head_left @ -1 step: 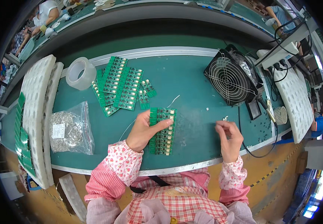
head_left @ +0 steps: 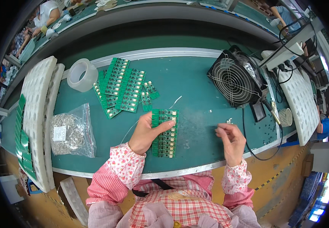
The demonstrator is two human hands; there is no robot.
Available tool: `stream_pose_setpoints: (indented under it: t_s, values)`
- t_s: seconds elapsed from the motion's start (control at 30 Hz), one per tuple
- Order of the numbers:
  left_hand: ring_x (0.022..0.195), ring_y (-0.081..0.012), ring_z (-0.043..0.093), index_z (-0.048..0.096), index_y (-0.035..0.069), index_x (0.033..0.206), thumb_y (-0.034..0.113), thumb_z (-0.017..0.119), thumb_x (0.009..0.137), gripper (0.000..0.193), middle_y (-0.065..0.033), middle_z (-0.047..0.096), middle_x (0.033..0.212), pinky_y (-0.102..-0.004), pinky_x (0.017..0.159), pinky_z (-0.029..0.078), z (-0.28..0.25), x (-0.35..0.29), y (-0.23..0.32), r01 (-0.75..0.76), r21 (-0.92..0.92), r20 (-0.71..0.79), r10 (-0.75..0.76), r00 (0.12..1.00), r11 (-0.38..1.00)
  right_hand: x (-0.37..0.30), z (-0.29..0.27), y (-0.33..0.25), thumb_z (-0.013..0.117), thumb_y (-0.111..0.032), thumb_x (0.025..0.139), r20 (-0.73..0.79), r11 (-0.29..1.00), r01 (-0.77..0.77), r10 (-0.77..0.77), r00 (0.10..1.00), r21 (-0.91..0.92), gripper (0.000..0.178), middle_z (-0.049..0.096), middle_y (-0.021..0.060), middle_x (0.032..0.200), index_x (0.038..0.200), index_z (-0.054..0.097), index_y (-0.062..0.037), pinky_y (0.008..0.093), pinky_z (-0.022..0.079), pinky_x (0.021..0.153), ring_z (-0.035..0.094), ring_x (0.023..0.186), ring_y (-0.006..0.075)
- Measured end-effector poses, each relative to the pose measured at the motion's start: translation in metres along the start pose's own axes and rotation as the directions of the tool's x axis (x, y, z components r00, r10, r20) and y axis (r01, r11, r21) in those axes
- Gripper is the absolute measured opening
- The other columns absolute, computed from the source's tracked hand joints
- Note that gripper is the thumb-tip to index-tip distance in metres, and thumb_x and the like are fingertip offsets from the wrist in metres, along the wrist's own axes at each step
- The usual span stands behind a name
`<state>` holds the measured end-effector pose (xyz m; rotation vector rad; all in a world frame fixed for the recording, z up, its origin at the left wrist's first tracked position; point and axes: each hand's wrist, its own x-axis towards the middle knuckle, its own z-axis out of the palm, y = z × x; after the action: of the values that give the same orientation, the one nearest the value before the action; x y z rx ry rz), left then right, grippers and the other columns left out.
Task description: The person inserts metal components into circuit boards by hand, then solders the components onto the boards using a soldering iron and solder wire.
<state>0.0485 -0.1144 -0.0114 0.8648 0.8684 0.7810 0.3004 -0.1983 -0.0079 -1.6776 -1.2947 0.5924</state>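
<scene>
My left hand point(head_left: 143, 133) grips a green circuit board panel point(head_left: 165, 142) over the near middle of the table, thumb on top. A column of small pale square connectors runs down the panel's right side. To the right, my right hand point(head_left: 232, 142) hovers over the tabletop, thumb and index finger pinched together. Whatever lies between those fingertips is too small to make out. Just beyond this hand is a little cluster of small white parts point(head_left: 229, 121), and another tiny white part point(head_left: 210, 111) lies farther off. A thin white wire point(head_left: 176, 102) sticks out past the panel.
Stacked circuit boards point(head_left: 132, 89) and a tape roll point(head_left: 82, 75) lie at the back left. Nearer is a clear bag of small metallic parts point(head_left: 72, 133). White foam trays point(head_left: 39, 114) stand at the left edge. A black fan point(head_left: 235, 78) and soldering iron point(head_left: 273, 114) are at right.
My right hand has shifted slightly left, its fingertips still together. The left hand and the panel have barely moved.
</scene>
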Motion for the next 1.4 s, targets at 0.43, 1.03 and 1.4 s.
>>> stream_pose_setpoints:
  t_s: [0.43, 1.03, 1.4]
  values:
    - [0.080, -0.0080, 0.065, 0.065, 0.004, 0.103, 0.011, 0.068, 0.090, 0.015, -0.0012, 0.068, 0.094, -0.0260, 0.069, 0.053, 0.000, 0.002, -0.006, 0.034, -0.255, -0.037, -0.045, 0.998, 0.966, 0.002, 0.036, -0.011, 0.062, 0.000, 0.092, 0.440, 0.776, -0.432, 0.224, 0.870, 0.459, 0.018, 0.069, 0.0147, 0.100, 0.108, 0.062, 0.0090, 0.0281, 0.058, 0.083, 0.070, 0.090, 0.0196]
    - [0.081, -0.0075, 0.065, 0.063, 0.007, 0.102, 0.013, 0.067, 0.091, 0.014, -0.0003, 0.068, 0.093, -0.0262, 0.071, 0.054, -0.009, 0.006, -0.010, 0.062, -0.338, 0.076, -0.038, 0.996, 0.939, 0.003, 0.048, -0.020, 0.067, 0.007, 0.084, 0.270, 0.955, 0.274, -0.236, 0.933, -0.113, 0.013, 0.066, 0.0112, 0.094, 0.096, 0.069, 0.0017, 0.0290, 0.055, 0.073, 0.068, 0.084, 0.0204]
    - [0.082, -0.0066, 0.064, 0.063, 0.005, 0.104, 0.013, 0.067, 0.092, 0.015, -0.0002, 0.067, 0.094, -0.0262, 0.070, 0.053, -0.005, 0.003, -0.007, 0.053, -0.277, 0.046, -0.042, 0.998, 0.959, 0.008, 0.045, -0.019, 0.067, 0.005, 0.084, 0.265, 0.947, 0.308, -0.277, 0.924, -0.086, 0.014, 0.067, 0.0128, 0.095, 0.097, 0.068, 0.0021, 0.0300, 0.054, 0.070, 0.069, 0.084, 0.0227]
